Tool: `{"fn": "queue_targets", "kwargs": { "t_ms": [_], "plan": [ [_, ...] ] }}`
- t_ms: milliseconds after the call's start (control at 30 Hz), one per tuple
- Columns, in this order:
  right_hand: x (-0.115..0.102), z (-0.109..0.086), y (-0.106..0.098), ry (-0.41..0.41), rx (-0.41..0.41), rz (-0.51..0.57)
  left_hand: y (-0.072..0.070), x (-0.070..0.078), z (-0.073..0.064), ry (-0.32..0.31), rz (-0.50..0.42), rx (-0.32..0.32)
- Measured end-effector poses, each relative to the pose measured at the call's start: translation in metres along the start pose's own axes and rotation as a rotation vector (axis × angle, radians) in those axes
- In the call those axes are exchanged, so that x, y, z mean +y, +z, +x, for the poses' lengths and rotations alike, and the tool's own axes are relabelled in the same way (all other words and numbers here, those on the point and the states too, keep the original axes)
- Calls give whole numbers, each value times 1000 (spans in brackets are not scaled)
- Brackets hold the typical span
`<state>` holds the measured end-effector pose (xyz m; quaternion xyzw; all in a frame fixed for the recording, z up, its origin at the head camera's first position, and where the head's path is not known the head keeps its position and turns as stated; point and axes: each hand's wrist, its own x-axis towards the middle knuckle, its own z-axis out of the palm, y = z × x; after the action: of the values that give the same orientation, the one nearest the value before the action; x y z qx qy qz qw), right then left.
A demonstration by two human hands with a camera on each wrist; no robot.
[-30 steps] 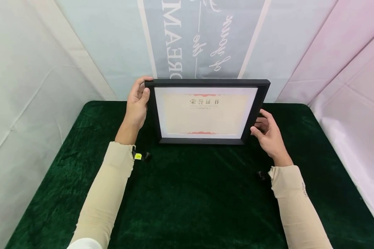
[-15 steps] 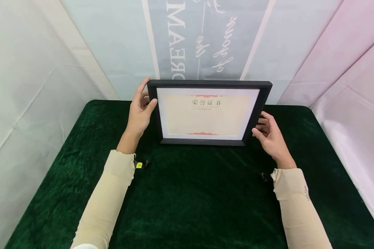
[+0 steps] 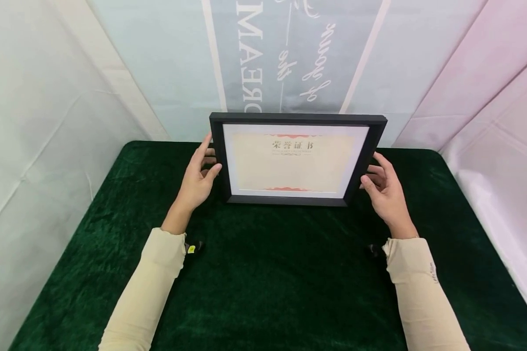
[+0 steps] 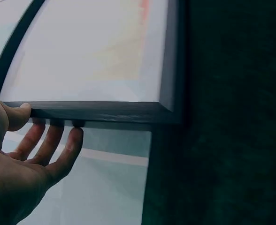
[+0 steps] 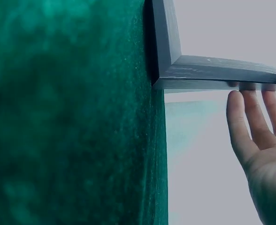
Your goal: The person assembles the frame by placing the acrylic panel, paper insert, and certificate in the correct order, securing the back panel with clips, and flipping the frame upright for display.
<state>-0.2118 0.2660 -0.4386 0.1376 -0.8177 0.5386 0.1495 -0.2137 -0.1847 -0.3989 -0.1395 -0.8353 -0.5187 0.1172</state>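
A black picture frame (image 3: 290, 200) with a cream certificate (image 3: 290, 170) inside a white border stands on its long edge at the back of the table, facing me. My left hand (image 3: 195, 184) holds its left side, thumb at the front edge and fingertips against the side and rear; the left wrist view shows this thumb (image 4: 17, 116) at the frame's edge. On the opposite side my right hand (image 3: 386, 192) holds the lower half of the right edge, thumb in front, fingers reaching behind. In the right wrist view its fingertips (image 5: 235, 99) meet the frame's rear edge, with most of the thumb cut off.
Dark green velvet cloth (image 3: 272, 273) covers the table. Behind the frame hangs a pale blue backdrop (image 3: 171, 63) with mirrored white lettering. White fabric (image 3: 30, 122) hangs at the left, and pinkish white fabric (image 3: 492, 131) at the right.
My left hand has slid down from the frame's upper left corner to the middle of its left side. The right hand has barely shifted. The frame keeps its upright stance.
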Motion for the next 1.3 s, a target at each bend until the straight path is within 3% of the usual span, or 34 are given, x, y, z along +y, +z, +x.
{"fn": "queue_targets", "kwargs": {
  "t_ms": [100, 333, 533, 633, 767, 900, 1100, 1300],
  "plan": [
    [-1, 0, 1, 3, 23, -1, 2, -6, -5, 7, 2, 24],
    [-4, -2, 1, 0, 38, 15, 11, -12, -9, -4, -93, 101],
    [-6, -1, 0, -5, 17, 34, 11, 7, -15, 13, -117, 154],
    [-7, -1, 0, -17, 29, 29, 9, 13, -18, 30, -102, 151],
    [-12, -1, 1, -97, 49, 19, 6, 13, -18, 45, -108, 125],
    [-25, -1, 3, -148, 53, 12, 4, 10, -17, 52, -122, 117],
    [-40, -2, 4, -127, 58, 7, 8, -6, -13, 55, -120, 132],
    [-42, -4, 3, -114, 66, -47, 10, -19, -9, 60, -141, 152]
  ]
}}
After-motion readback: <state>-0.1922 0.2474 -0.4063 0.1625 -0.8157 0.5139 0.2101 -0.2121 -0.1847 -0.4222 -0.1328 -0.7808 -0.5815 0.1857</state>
